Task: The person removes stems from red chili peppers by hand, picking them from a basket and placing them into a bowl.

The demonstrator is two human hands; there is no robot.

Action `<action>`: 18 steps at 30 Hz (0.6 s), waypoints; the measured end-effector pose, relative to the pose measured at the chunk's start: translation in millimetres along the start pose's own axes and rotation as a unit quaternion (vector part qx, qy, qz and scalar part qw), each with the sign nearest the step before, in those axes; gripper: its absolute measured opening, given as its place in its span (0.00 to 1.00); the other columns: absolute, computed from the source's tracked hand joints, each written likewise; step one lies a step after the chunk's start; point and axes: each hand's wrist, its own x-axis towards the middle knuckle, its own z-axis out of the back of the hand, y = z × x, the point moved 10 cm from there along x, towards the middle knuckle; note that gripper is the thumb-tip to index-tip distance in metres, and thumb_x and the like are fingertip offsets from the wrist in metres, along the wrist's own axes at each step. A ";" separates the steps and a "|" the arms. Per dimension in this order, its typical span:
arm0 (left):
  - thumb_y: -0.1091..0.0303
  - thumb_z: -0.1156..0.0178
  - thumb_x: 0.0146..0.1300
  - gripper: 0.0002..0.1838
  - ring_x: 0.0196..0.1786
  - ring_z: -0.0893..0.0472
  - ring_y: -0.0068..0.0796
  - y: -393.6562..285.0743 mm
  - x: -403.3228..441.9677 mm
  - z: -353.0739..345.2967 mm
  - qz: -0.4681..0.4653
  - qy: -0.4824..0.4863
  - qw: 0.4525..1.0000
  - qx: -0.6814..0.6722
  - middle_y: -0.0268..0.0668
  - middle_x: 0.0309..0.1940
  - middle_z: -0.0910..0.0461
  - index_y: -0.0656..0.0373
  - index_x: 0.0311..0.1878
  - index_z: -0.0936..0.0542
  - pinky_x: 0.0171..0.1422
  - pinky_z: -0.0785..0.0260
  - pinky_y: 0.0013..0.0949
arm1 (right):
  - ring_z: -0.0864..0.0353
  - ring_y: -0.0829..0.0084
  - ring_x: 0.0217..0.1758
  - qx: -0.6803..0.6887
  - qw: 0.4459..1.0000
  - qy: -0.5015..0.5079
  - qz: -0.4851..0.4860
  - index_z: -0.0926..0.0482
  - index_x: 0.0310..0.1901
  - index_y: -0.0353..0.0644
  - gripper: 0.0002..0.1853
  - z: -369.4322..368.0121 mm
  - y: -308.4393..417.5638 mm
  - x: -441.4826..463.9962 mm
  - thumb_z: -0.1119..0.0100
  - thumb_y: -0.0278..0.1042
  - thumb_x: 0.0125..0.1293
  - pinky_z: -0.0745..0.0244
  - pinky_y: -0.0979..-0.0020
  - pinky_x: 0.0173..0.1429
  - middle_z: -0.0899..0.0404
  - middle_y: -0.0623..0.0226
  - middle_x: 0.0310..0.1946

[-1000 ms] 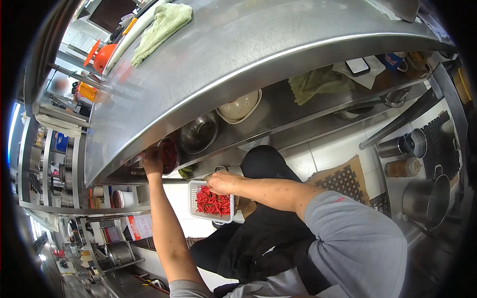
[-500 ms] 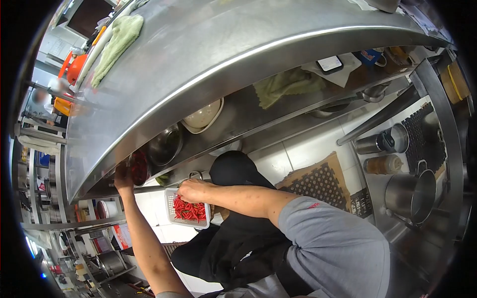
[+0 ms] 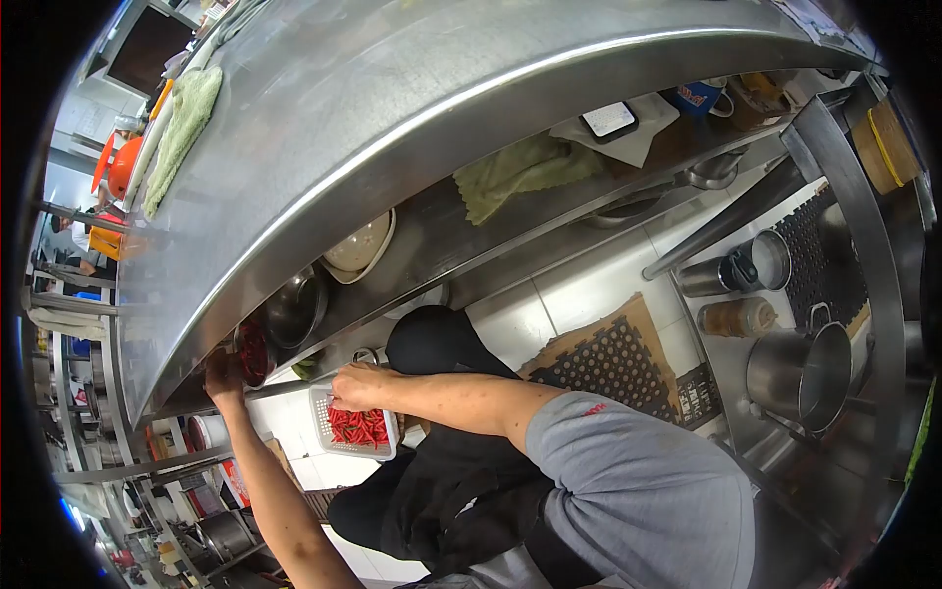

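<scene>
My left hand [image 3: 224, 381] reaches under the steel counter and is closed at the rim of a bowl with red contents [image 3: 253, 353]; its far fingers are in shadow. My right hand [image 3: 361, 387] is closed over the far rim of a white perforated basket [image 3: 324, 424], its fingertips by the chillies. Inside the basket lie many small red chillies [image 3: 358, 427]. Beside the red-filled bowl on the undershelf stands a metal bowl [image 3: 297, 309].
Above my arms the steel counter [image 3: 392, 88] overhangs the shelf. A pale dish [image 3: 360, 250], a green cloth [image 3: 525, 172] and a phone [image 3: 608, 120] lie on that shelf. At right stand a steel pot [image 3: 800, 373] and a jar [image 3: 741, 319]; a perforated mat [image 3: 613, 368] covers floor tiles.
The view has shifted, so most things appear a little further left. Both hands keep their places at the bowl and the basket.
</scene>
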 end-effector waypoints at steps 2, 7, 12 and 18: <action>0.77 0.41 0.61 0.19 0.49 0.20 0.29 -13.0 -3.7 2.7 -0.014 -0.002 1.000 0.004 0.40 0.49 0.20 0.66 0.57 0.26 0.58 0.29 0.32 | 0.17 0.48 0.41 0.005 1.000 -0.002 0.001 0.15 0.32 0.36 0.13 3.1 1.4 -1.9 0.37 0.39 0.52 0.21 0.55 0.46 0.17 0.48 0.33; 0.76 0.39 0.62 0.18 0.47 0.20 0.26 -60.4 -24.6 7.5 -0.096 -0.071 0.993 -0.014 0.37 0.46 0.19 0.65 0.56 0.25 0.50 0.28 0.28 | 0.17 0.48 0.41 0.017 1.000 -0.013 -0.006 0.15 0.31 0.36 0.13 9.3 4.6 -4.5 0.37 0.39 0.52 0.21 0.55 0.47 0.18 0.47 0.33; 0.75 0.40 0.64 0.13 0.37 0.22 0.17 -90.9 -84.3 -2.7 0.030 -0.049 0.993 -0.104 0.36 0.43 0.18 0.64 0.51 0.24 0.34 0.34 0.20 | 0.18 0.47 0.39 -0.020 0.999 -0.020 0.026 0.16 0.32 0.38 0.13 -8.4 -0.5 6.6 0.38 0.41 0.56 0.23 0.53 0.46 0.18 0.49 0.31; 0.74 0.41 0.65 0.11 0.37 0.21 0.19 -86.3 -164.2 -32.7 0.065 0.028 0.976 -0.206 0.35 0.37 0.17 0.63 0.50 0.25 0.34 0.35 0.20 | 0.18 0.49 0.38 -0.057 0.998 0.008 0.016 0.17 0.32 0.40 0.13 -14.4 5.5 5.9 0.39 0.42 0.57 0.23 0.53 0.43 0.18 0.51 0.30</action>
